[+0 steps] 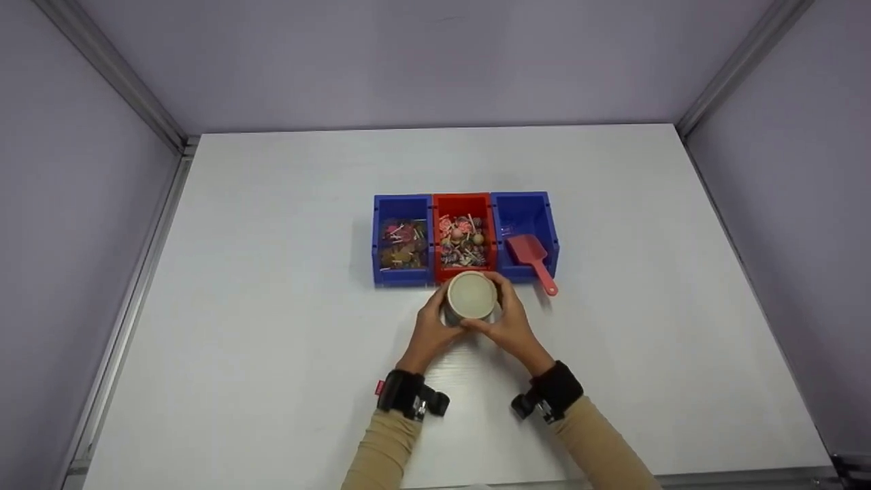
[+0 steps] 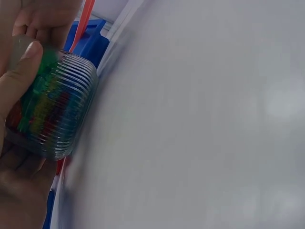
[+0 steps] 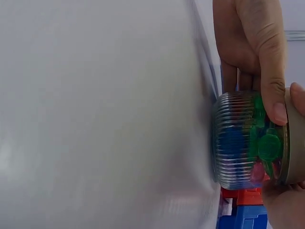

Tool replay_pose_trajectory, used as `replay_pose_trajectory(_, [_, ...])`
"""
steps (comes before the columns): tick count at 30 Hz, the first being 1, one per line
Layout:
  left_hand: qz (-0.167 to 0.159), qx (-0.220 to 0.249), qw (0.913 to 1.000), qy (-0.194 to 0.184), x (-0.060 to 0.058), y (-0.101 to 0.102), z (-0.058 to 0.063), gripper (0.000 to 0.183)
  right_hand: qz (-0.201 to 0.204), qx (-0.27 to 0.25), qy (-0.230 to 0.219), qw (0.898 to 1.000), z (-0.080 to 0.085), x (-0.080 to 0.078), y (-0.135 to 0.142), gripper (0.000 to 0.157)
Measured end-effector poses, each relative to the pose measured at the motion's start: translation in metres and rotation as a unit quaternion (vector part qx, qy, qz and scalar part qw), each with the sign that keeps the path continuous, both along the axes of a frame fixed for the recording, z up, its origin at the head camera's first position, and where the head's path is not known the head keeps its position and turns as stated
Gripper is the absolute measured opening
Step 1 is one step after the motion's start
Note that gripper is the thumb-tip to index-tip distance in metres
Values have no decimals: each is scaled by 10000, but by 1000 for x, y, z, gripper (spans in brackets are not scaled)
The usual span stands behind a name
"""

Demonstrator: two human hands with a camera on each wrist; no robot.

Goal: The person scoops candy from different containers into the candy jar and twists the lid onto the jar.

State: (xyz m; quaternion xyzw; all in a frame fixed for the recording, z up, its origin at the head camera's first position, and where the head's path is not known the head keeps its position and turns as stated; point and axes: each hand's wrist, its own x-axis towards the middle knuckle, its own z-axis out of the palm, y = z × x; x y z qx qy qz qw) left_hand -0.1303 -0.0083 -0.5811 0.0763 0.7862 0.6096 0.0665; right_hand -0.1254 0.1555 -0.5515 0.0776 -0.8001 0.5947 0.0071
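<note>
A ribbed clear jar [image 3: 233, 143] with a pale lid [image 1: 473, 295] is held between both hands, in front of the red bin. Its coloured pieces, green, blue, red and yellow, show through the wall. My left hand [image 1: 434, 333] grips the jar's left side, fingers curved round it. From the right, my right hand [image 1: 509, 327] grips it too, the fingers reaching round the far side and the thumb across the front. In the left wrist view the jar [image 2: 57, 102] appears upright relative to the white surface; whether its base touches that surface I cannot tell.
Beyond the jar stand three joined bins: a left blue bin [image 1: 403, 277] and a middle red bin [image 1: 463, 199] with lollipop-like pieces, and a right blue bin [image 1: 520, 198] with a pink scoop [image 1: 529, 252], its handle over the front rim. Walls enclose the white table [image 1: 272, 327].
</note>
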Motion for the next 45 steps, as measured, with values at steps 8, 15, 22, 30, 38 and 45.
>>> replay_pose_trajectory(8, [52, -98, 9999, -77, -1, 1, 4, 90, 200, 1649, 120, 9860, 21, -1, -2, 91])
replay_pose_trajectory(15, [-13, -104, 9999, -100, 1, 3, 4, 87, 861, 3393, 424, 9358, 53, -11, -7, 93])
replay_pose_trajectory(22, [-14, 7, 9992, -405, 3, 3, 3, 87, 2012, 4138, 587, 8859, 80, -28, -14, 92])
replay_pose_trajectory(30, [15, 161, 9992, -362, 1, 2, 1, 91, 2584, 4393, 674, 8577, 90, -41, -16, 83])
replay_pose_trajectory(38, [56, 141, 9976, -677, 1, 3, 3, 91, 2521, 4548, 170, 8540, 87, -44, -17, 77])
replay_pose_trajectory(45, [81, 224, 9973, -696, 2, 4, 4, 92, 2151, 4649, -96, 8588, 88, -43, -20, 75])
